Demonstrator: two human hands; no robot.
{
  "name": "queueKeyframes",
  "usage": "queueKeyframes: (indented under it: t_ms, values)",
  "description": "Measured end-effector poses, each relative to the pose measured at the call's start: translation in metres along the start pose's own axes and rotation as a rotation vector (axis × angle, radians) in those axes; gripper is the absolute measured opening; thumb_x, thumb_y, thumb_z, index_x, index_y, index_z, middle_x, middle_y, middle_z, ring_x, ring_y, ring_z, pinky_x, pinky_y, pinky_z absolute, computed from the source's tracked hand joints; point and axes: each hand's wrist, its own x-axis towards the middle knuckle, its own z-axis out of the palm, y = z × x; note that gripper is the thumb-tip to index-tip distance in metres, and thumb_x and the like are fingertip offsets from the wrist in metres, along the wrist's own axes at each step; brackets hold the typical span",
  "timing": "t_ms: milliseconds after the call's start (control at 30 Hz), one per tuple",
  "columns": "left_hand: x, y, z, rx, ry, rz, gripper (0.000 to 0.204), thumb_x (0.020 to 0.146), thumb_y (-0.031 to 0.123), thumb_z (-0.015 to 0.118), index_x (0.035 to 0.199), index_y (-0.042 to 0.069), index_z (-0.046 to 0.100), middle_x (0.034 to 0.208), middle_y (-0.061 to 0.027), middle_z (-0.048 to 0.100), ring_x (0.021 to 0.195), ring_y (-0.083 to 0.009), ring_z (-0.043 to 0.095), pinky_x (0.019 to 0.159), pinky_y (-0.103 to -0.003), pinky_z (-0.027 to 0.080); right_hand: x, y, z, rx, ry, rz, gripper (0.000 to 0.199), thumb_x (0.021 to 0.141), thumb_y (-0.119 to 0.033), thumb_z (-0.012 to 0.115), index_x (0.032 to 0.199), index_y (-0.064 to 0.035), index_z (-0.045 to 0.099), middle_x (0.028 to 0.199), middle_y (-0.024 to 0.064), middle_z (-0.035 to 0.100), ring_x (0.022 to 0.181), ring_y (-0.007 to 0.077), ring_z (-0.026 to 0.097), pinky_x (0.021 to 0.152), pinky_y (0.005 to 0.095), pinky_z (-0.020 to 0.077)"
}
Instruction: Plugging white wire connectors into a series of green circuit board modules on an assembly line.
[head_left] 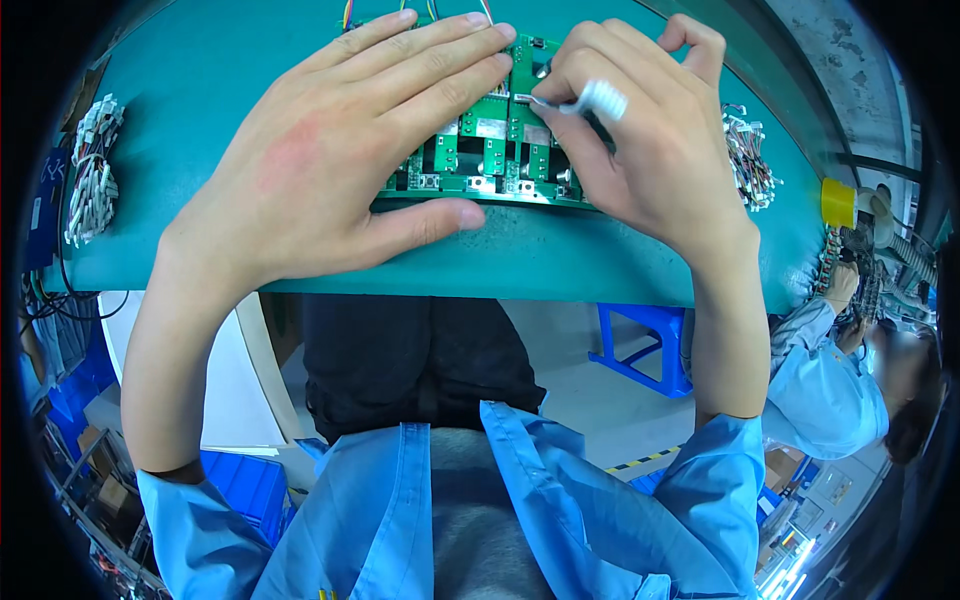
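A panel of green circuit boards (pixel 524 70) lies on the green mat, its near edge facing me. My left hand (pixel 370 130) is spread flat over the panel's left part, fingers outstretched and thumb apart near the front edge, hiding much of it. Over the right part, my right hand (pixel 650 130) is closed in a pinch on a short cable with a white connector (pixel 603 100), which is smeared by motion. The cable's other end reaches a small white socket on the board; whether it is seated I cannot tell. Thin coloured wires (pixel 348 14) show beyond my left fingers.
Bundles of white-plugged cables lie at left (pixel 95 170) and right (pixel 748 160) on the mat (pixel 560 250). A yellow container (pixel 838 203) stands at the right edge. Another person in blue (pixel 825 400) sits at right. A blue stool (pixel 655 350) is below the table.
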Motion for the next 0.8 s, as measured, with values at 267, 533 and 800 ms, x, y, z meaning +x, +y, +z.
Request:
queueKeyframes:
  t_ms: [267,533,800]
  values:
    - [0.0,0.0,0.005,-0.029,0.003,-0.004,0.077,0.089,0.052,0.069,0.151,0.012,0.05,0.158,-0.0058,0.048,0.149,-0.024,0.041,0.127,-0.046,0.026,-0.005,0.001,0.001,0.132,-0.105,0.134,0.005,0.088,-0.009,0.072,0.091,-0.0096,0.069,0.09,-0.0037,0.068,0.076,0.0131,0.056,0.097,0.0351,0.0294]
    - [0.004,-0.017,0.019,0.018,0.142,0.197,0.077,0.099,0.056,0.055,0.142,-0.008,0.051,0.151,-0.0244,0.051,0.141,-0.0338,0.049,0.119,-0.046,0.035,-0.015,0.014,0.003,0.367,-0.115,0.118,0.004,0.085,-0.008,0.066,0.089,-0.0086,0.064,0.085,0.0027,0.06,0.076,0.0192,0.051,0.089,0.0391,0.0335]
    - [0.004,-0.017,0.024,0.043,0.169,0.211,0.076,0.099,0.056,0.056,0.141,-0.008,0.053,0.149,-0.025,0.052,0.14,-0.0338,0.051,0.118,-0.046,0.036,-0.022,0.002,0.003,0.295,-0.11,0.12,0.003,0.087,-0.009,0.067,0.09,-0.009,0.066,0.087,0.0005,0.063,0.076,0.0167,0.053,0.092,0.0376,0.0322]
